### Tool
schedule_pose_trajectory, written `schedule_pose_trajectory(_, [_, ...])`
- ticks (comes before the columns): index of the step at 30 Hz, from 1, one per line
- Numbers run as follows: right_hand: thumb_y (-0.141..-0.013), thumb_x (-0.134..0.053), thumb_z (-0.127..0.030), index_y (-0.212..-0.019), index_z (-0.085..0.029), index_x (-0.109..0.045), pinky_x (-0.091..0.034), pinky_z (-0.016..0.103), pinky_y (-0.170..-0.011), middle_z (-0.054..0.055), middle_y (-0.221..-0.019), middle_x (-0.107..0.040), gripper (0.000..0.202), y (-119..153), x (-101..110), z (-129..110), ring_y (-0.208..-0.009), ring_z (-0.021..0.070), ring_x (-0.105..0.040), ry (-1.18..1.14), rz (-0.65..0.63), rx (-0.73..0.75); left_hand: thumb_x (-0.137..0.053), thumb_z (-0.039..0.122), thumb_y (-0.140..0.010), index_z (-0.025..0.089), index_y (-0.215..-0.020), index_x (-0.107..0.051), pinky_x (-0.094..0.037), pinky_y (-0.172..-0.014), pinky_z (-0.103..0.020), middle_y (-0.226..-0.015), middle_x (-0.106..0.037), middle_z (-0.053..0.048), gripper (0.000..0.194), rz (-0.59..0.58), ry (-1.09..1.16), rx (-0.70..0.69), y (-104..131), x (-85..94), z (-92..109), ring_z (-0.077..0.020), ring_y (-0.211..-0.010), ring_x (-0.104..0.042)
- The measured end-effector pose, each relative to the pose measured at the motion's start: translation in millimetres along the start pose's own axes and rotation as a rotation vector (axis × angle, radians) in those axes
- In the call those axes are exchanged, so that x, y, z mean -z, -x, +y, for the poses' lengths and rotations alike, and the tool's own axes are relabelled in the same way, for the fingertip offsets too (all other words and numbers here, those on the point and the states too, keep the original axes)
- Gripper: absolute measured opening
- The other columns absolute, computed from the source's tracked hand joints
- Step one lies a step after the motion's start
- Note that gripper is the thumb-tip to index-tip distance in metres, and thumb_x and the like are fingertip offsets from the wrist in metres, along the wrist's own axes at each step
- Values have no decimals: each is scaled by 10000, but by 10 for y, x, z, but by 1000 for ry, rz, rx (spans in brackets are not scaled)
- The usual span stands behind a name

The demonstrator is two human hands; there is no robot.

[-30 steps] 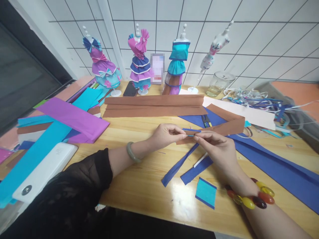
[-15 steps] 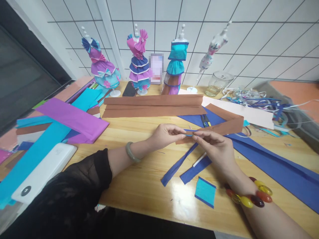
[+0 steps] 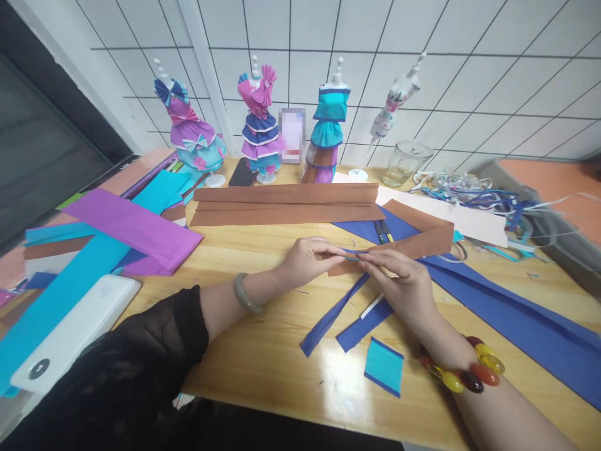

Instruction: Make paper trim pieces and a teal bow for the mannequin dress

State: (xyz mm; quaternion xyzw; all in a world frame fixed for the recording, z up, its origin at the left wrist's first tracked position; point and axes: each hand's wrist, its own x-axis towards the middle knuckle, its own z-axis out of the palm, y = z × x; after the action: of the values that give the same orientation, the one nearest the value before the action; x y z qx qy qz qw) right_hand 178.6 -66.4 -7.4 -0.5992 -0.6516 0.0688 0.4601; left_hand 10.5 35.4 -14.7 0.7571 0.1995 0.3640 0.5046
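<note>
Between my two hands, above the table, a small blue-edged strip [image 3: 351, 253] is pinched, seen nearly edge-on with a thin light-blue line. My left hand [image 3: 312, 260] grips its left end between thumb and fingers. The other end is in the closed fingertips of my right hand [image 3: 401, 279]. Below them lie a dark blue strip [image 3: 328, 324], another blue strip [image 3: 364, 326] with a white edge, and a teal square [image 3: 384, 366] with dark blue borders. Cutters [image 3: 382, 232] rest on blue material beyond my right hand, beside a folded brown strip [image 3: 422, 241].
Several small dress forms, one in a teal dress [image 3: 331, 103], stand along the tiled wall. A glass jar [image 3: 407, 164] is at the back. Coloured sheets and a white device [image 3: 79, 332] lie left. A long brown piece [image 3: 286, 214] crosses the table. Tangled ribbons [image 3: 469, 188] sit right.
The whole view has shifted slightly, so everything sits a little lower and to the left. Both hands keep their pinch on the small blue-edged strip.
</note>
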Motion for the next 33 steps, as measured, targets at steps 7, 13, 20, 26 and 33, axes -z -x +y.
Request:
schedule_pose_trajectory(7, [-799, -582, -193, -849, -217, -686, -513, 335, -697, 60, -818, -703, 118, -8, 9, -30, -771, 187, -645, 51, -6, 41, -629, 217, -737, 147, -770, -710, -503, -701, -250, -787, -689, -77, 112, 38, -54, -59, -10, -4, 15, -144, -734, -632])
schedule_pose_trajectory(13, [-777, -615, -227, -807, -205, -688, -515, 343, -744, 60, -836, -707, 81, 16, -4, -31, -784, 185, -651, 14, 31, -81, -643, 220, -728, 147, -735, -697, -506, -699, -244, -772, -679, -67, 91, 53, -35, -92, -11, -9, -13, -133, -728, -628])
schedule_pose_trajectory(20, [-748, -641, -248, -773, -204, -696, -515, 351, -758, 61, -826, -708, 74, 15, -11, -55, -787, 192, -650, -35, 55, -143, -675, 229, -697, 130, -718, -687, -519, -699, -255, -796, -677, -86, 102, 55, 28, -60, -21, -8, -21, -144, -747, -636])
schedule_pose_trajectory(26, [-734, -657, -263, -761, -202, -692, -515, 333, -737, 54, -818, -702, 75, 16, -6, -60, -773, 186, -645, -65, 60, -189, -666, 247, -708, 127, -726, -681, -514, -683, -257, -780, -669, -83, 122, 30, 31, -13, -17, 0, -17, -141, -731, -624])
schedule_pose_trajectory(33, [-750, -648, -252, -833, -201, -692, -513, 308, -675, 53, -842, -701, 107, 16, 0, -72, -754, 177, -638, -67, 33, -202, -662, 261, -712, 111, -750, -671, -510, -658, -247, -766, -660, -79, 155, 2, 78, 60, -4, -11, -21, -133, -701, -617])
